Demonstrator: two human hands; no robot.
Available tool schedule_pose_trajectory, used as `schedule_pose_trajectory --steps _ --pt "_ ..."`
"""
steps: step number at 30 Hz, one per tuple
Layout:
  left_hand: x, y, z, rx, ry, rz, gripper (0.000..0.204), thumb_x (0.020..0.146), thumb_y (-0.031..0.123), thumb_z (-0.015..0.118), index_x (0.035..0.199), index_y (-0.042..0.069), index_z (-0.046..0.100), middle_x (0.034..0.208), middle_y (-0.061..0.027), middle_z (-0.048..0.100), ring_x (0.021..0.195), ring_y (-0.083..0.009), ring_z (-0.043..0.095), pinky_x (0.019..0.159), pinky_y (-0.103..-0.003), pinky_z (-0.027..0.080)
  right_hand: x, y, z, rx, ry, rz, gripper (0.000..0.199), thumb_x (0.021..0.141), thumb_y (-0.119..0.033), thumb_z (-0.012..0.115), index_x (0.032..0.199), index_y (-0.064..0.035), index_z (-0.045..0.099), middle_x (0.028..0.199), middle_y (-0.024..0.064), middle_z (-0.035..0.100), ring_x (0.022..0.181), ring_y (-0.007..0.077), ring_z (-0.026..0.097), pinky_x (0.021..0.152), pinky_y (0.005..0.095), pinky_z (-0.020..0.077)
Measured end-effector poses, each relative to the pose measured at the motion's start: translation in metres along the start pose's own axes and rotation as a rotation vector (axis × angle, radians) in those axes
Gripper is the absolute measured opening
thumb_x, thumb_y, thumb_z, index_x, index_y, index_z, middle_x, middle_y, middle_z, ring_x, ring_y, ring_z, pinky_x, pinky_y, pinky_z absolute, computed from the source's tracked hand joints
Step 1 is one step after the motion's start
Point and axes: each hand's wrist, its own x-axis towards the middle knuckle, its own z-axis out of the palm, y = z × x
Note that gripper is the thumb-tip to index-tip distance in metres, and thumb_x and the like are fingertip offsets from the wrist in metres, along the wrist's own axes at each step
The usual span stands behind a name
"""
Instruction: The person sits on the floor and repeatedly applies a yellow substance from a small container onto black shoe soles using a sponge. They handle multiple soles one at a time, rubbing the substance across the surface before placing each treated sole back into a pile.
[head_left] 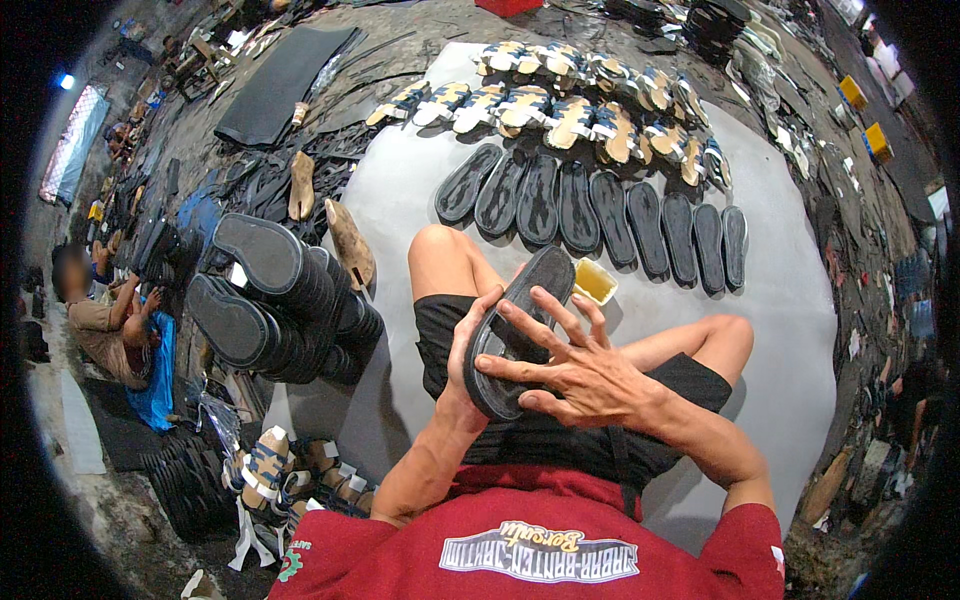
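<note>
My left hand (468, 345) grips the black sole (520, 325) from below; my right hand (575, 375) presses on it with fingers spread open.

The scene is evenly and fairly brightly lit, with soft, diffuse light. The pale grey floor mat (790, 300) reflects it without hard glare. Shadows are short and soft, darkest under the bent legs near the mat's near edge. A small bluish light (66, 81) flares at the upper left. Fisheye distortion bends everything toward the rim, and a black vignette rings the picture. The centre is sharp; detail smears toward the edges. One face at the left is blurred.
</note>
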Motion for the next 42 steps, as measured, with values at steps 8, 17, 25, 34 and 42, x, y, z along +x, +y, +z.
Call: schedule_pose_trajectory --steps 8,17,25,34,42 --pt "0.009 0.003 -0.016 -0.525 -0.107 -0.247 0.051 0.115 0.037 0.041 0.147 0.003 0.06 0.13 -0.0199 0.073 0.109 -0.0311 0.076 0.098 -0.049 0.063 -0.008 0.016 -0.011 0.077 -0.003 -0.222 0.05 0.111 -0.064 0.041 0.16 -0.0578 0.045 0.184 0.0066 0.013 0.167 0.0397 0.004 0.126 0.0689 0.0053" --pt "0.022 0.013 -0.031 -0.4 -0.122 -0.212 0.056 0.114 0.038 0.04 0.142 -0.004 0.064 0.126 -0.0243 0.076 0.106 -0.0345 0.078 0.101 -0.049 0.063 -0.014 0.006 0.002 0.052 0.139 -0.056 0.059 0.106 -0.046 0.062 0.163 -0.0483 0.046 0.182 0.0132 0.016 0.164 0.0459 0.01 0.126 0.068 0.0036" --pt "0.022 0.011 -0.042 -0.456 -0.073 -0.211 0.058 0.114 0.039 0.036 0.142 -0.003 0.064 0.125 -0.0254 0.076 0.104 -0.0353 0.078 0.099 -0.049 0.063 -0.015 0.0 0.016 0.046 0.071 -0.131 0.061 0.104 -0.052 0.063 0.163 -0.0477 0.047 0.181 0.0127 0.021 0.164 0.0462 0.014 0.127 0.0677 0.0079" --pt "0.031 0.008 -0.07 -0.28 -0.031 0.088 0.059 0.115 0.041 0.037 0.143 -0.005 0.06 0.129 -0.0236 0.073 0.109 -0.0339 0.074 0.105 -0.047 0.059 0.002 -0.008 0.009 0.168 0.143 -0.046 0.059 0.105 -0.05 0.061 0.163 -0.0441 0.05 0.182 0.0196 0.015 0.165 0.0473 0.01 0.126 0.0715 0.0021" --pt "0.216 0.165 -0.143 -0.097 -0.138 0.173 0.057 0.114 0.04 0.044 0.141 -0.007 0.064 0.131 -0.0267 0.073 0.116 -0.0368 0.074 0.105 -0.05 0.059 -0.035 0.083 -0.022 0.537 0.873 0.513 0.066 0.115 -0.049 0.03 0.161 -0.006 0.05 0.174 0.0173 0.035 0.162 0.0337 0.029 0.13 0.0487 0.0159"
